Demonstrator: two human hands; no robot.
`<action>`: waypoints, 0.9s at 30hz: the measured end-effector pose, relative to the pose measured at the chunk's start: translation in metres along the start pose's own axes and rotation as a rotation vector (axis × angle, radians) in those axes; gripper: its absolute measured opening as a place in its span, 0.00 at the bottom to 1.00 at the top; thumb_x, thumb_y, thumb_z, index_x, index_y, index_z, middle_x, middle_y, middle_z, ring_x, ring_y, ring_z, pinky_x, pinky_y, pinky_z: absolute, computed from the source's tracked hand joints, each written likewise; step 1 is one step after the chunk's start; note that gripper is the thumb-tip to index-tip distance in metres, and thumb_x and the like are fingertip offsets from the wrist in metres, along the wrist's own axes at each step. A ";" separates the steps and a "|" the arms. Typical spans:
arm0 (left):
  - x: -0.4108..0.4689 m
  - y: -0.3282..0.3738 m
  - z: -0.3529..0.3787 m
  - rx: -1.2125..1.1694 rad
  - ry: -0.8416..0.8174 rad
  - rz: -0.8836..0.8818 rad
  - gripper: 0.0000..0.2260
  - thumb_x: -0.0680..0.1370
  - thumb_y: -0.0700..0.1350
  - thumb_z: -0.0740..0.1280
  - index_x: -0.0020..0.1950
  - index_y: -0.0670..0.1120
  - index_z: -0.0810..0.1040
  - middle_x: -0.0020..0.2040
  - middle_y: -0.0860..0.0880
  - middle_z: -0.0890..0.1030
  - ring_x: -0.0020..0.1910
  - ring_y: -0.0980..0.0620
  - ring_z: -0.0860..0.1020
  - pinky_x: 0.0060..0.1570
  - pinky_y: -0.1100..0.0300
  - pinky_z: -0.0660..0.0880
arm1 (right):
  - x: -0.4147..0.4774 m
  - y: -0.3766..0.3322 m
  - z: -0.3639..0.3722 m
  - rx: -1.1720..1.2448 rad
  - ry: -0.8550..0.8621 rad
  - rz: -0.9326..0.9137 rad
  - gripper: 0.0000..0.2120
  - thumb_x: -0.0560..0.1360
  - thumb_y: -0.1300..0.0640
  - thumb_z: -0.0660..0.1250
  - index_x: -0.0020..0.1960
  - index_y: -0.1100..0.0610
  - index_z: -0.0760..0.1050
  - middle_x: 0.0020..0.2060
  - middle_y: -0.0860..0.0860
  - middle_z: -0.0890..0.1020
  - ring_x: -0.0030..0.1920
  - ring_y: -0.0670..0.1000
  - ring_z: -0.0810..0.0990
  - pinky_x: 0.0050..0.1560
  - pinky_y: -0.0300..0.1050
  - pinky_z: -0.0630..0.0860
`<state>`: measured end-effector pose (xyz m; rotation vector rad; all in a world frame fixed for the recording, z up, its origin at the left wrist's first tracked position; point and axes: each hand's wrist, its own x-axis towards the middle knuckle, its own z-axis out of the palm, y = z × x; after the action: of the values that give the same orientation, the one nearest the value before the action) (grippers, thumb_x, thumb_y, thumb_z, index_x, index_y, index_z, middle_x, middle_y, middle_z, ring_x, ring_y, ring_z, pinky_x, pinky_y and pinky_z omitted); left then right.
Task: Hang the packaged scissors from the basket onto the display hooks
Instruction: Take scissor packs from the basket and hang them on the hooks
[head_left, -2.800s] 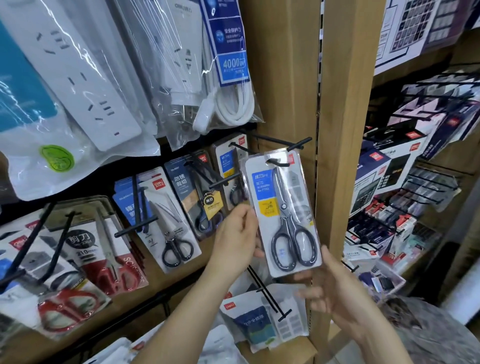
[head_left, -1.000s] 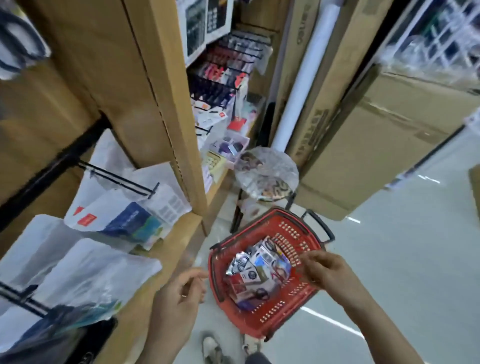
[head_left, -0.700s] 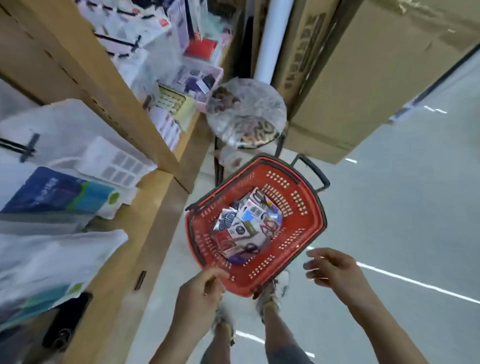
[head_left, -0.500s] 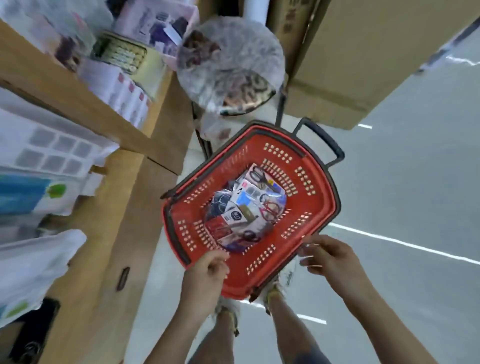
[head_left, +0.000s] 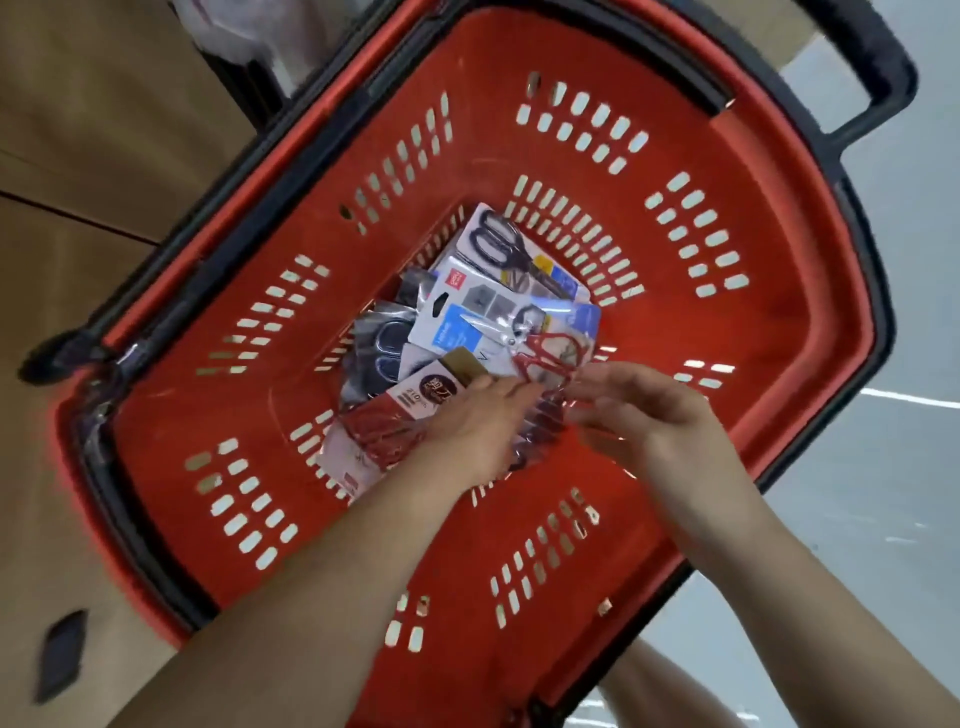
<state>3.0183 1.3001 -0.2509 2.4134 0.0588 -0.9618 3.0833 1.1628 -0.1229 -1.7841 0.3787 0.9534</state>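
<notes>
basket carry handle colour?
Black: the handle stands out against the red basket. It shows at the top right of the head view.

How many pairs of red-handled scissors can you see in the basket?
2. One red pair lies mid-pile by the right hand; the other red pair is partly under the left hand. More may be hidden underneath.

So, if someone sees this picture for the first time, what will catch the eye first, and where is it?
The red slotted plastic basket with a black rim fills nearly the whole view. On its floor, in the middle, lies a loose pile of packaged scissors. The left hand and the right hand reach in from the lower edge, meeting over the pile's near side.
</notes>
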 end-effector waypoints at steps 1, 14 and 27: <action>0.010 0.001 0.003 0.035 -0.026 0.004 0.38 0.72 0.52 0.74 0.77 0.59 0.57 0.71 0.52 0.70 0.67 0.47 0.69 0.58 0.51 0.73 | 0.002 0.001 -0.002 0.008 0.004 -0.004 0.14 0.79 0.72 0.58 0.56 0.62 0.79 0.48 0.54 0.85 0.43 0.45 0.83 0.42 0.33 0.79; -0.048 -0.059 -0.037 -0.184 0.277 -0.031 0.21 0.69 0.41 0.73 0.61 0.50 0.79 0.56 0.50 0.81 0.54 0.48 0.79 0.47 0.59 0.70 | 0.074 0.023 0.048 -1.142 -0.478 0.035 0.34 0.76 0.65 0.63 0.78 0.53 0.55 0.69 0.60 0.72 0.68 0.61 0.72 0.65 0.48 0.72; -0.087 -0.079 -0.062 -0.228 0.395 -0.171 0.16 0.75 0.45 0.73 0.62 0.44 0.79 0.69 0.50 0.67 0.63 0.47 0.73 0.63 0.52 0.71 | 0.084 0.024 0.052 -1.286 -0.146 -0.229 0.11 0.80 0.57 0.62 0.59 0.55 0.79 0.53 0.59 0.82 0.54 0.61 0.81 0.45 0.44 0.72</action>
<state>2.9738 1.4117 -0.1941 2.3734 0.4965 -0.5011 3.0984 1.2139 -0.2094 -2.7540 -0.7037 1.2549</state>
